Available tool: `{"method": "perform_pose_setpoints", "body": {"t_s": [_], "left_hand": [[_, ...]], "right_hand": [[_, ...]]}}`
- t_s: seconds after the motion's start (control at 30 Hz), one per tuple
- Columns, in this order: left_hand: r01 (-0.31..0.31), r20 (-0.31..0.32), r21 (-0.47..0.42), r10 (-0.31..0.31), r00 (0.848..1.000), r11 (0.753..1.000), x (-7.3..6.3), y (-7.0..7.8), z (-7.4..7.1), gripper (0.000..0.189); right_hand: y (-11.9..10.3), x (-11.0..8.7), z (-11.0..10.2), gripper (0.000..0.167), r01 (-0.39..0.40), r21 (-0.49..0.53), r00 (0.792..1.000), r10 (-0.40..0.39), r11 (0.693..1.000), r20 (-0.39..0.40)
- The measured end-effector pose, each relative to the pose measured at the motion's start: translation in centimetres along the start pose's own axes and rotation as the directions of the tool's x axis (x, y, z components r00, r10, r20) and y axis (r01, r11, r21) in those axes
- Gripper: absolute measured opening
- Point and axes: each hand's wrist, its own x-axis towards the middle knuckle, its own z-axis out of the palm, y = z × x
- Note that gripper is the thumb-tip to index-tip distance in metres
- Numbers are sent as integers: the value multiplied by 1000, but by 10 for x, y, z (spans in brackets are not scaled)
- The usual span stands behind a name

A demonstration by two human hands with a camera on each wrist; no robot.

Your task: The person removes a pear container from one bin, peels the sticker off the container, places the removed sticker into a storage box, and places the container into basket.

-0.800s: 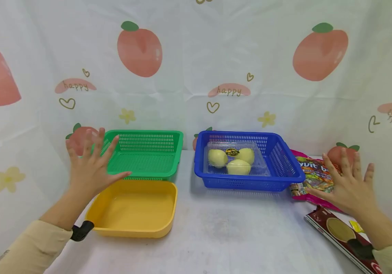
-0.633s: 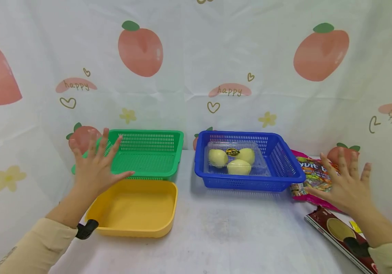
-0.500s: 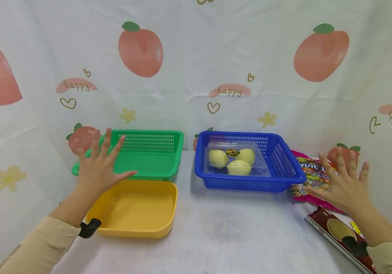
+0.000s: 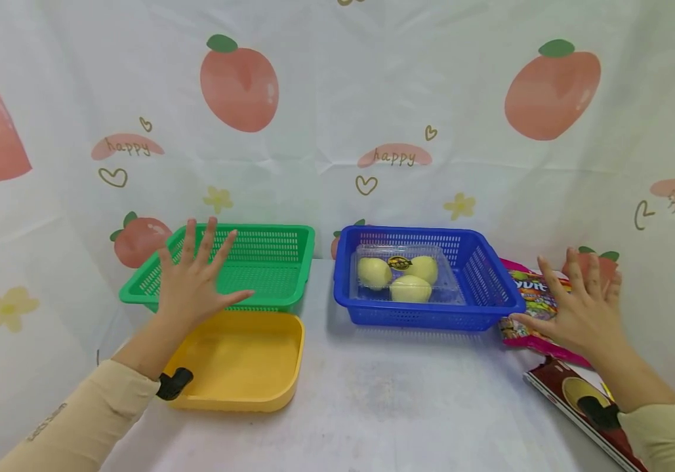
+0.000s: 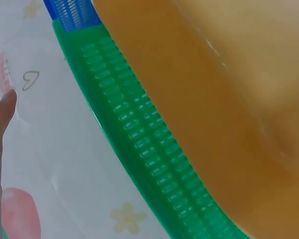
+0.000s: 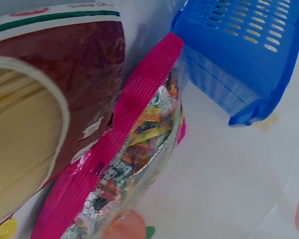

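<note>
With fingers spread wide, my left hand hovers over the left part of the green basket and the yellow bin. It holds nothing. On the other side my right hand, its fingers also spread, overlaps the pink candy bag in the head view. Below its wrist lies a dark red pack, whose window in the right wrist view shows pale noodle-like sticks. A blue basket between the hands holds a clear plastic box with 3 pale yellow round fruits.
A white cloth printed with peaches covers the table and rises as a backdrop. The yellow bin stands directly in front of the green basket. The candy bag lies against the blue basket's right side.
My left hand has moved right across the green basket, and my right hand has shifted a little to the left. Both stay spread. The baskets, bin and packs have not moved.
</note>
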Motion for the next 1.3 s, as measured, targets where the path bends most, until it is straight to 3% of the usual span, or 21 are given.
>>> {"method": "perform_pose_setpoints", "body": {"t_s": [0.17,0.33,0.73,1.03,1.3], "left_hand": [[-1,-16,-17,1,1000,1000,9,6,4,108],[20,12,-24,-19,1000,1000,18,13,8,108],[158,126,-127,-142,982,979,41,33,20,104],[216,196,-247,-170,966,945,58,57,24,100],[244,274,-328,-156,949,913,74,79,32,99]], "right_hand": [[-4,6,0,109,-20,-1,1000,20,1000,6],[-10,14,-1,107,-41,19,999,41,999,12],[-21,38,2,106,-86,90,996,83,992,38],[-32,54,3,105,-93,151,996,90,984,29],[-43,66,2,106,-118,198,993,111,973,43]]}}
